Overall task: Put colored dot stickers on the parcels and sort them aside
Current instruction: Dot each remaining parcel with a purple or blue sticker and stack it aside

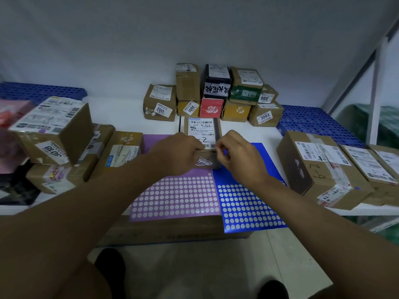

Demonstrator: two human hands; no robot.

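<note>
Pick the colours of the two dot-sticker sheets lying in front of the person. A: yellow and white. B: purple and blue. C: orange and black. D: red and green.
B: a purple sticker sheet lies beside a blue sticker sheet, both under the parcel that the left hand and right hand work on.

A plain storeroom corner was seen under dim, even light.

A bare grey-white wall (194, 29) was set behind a white table (121, 111); blue perforated panels (313, 121) were laid at either side, a pale metal frame (374, 100) was fixed at the right, and a light floor (194, 266) lay below.
</note>
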